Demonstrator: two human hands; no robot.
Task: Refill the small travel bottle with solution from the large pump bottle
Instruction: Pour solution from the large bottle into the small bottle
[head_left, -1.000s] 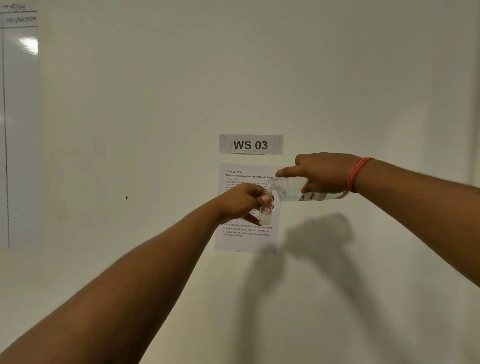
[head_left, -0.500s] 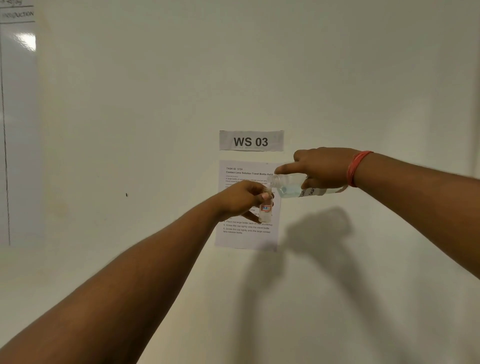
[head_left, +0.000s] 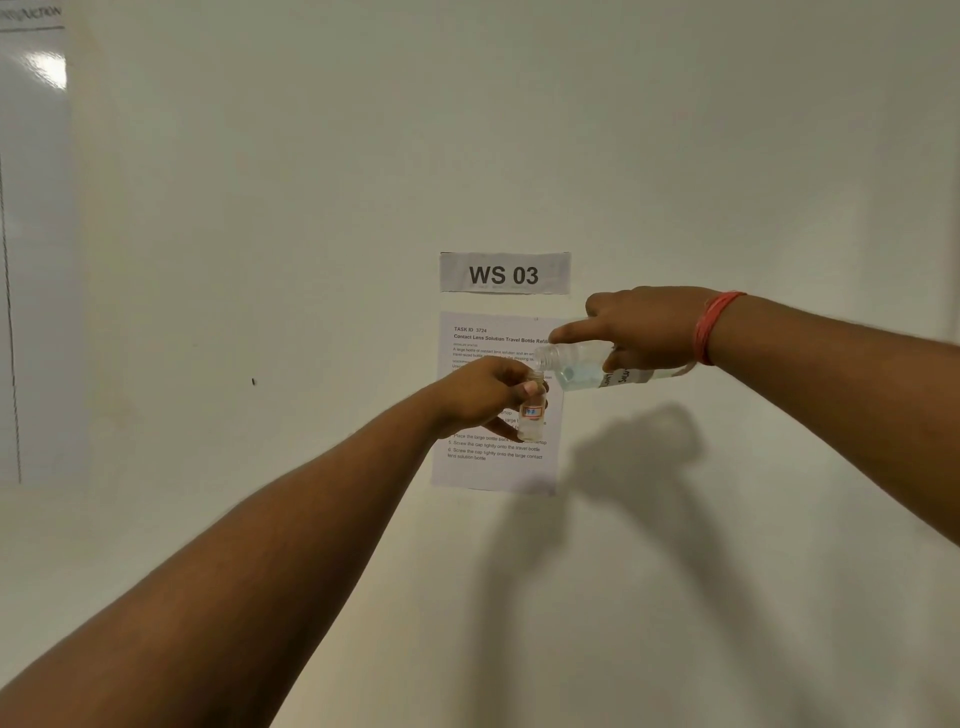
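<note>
My left hand grips the small clear travel bottle, held upright in the air with its mouth uncapped and a red-edged label on its side. My right hand holds the large clear bottle tipped on its side, its open neck just above and touching the small bottle's mouth. Pale bluish liquid lies in the tilted large bottle near its neck. A red band circles my right wrist. Both bottles are raised in front of a wall.
A sign reading "WS 03" and a printed task sheet hang on the pale wall behind the bottles. A whiteboard fills the left edge. Shadows of my hands fall on the wall below right.
Both hands and bottles stay together in nearly the same pose. The liquid in the large bottle has shifted toward its neck as the bottle tipped a little further.
</note>
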